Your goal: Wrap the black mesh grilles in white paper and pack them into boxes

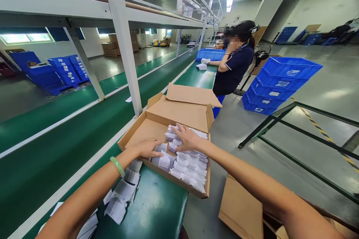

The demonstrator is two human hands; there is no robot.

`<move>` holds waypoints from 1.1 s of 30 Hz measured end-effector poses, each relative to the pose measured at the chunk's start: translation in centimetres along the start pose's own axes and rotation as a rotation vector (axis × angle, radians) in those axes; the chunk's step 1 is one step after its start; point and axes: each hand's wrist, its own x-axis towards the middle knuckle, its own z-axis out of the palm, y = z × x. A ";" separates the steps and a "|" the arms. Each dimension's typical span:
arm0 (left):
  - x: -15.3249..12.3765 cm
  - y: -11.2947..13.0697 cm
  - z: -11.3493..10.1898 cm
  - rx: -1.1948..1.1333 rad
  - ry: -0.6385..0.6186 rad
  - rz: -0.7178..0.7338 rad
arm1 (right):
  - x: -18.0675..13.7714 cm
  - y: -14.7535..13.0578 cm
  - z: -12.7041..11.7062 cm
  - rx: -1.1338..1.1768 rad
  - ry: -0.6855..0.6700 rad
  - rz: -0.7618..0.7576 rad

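Note:
An open cardboard box (pixel 143 129) lies at the end of the green bench, its lid folded back. Rows of small white paper-wrapped packets (pixel 190 168) fill its right side; brown cardboard shows at the left. My left hand (pixel 150 148), with a green bangle on the wrist, reaches over the near left wall, fingers stretched out against a few packets. Over the far rows, my right hand (pixel 186 138) has its fingers spread and touching the packet tops. Neither hand grips anything that I can see. More wrapped packets (pixel 123 192) lie on the bench below my left forearm.
A green conveyor belt (pixel 84 145) runs along the left, behind a white post (pixel 122 41). A person (pixel 234 63) works farther along the bench. Stacked blue crates (pixel 277 86), a dark metal frame (pixel 303 153) and an opened carton (pixel 241 207) stand on the right.

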 end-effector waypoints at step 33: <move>-10.7 0.4 -3.1 -0.146 0.503 0.000 | 4.0 -0.8 3.5 -0.101 0.123 -0.142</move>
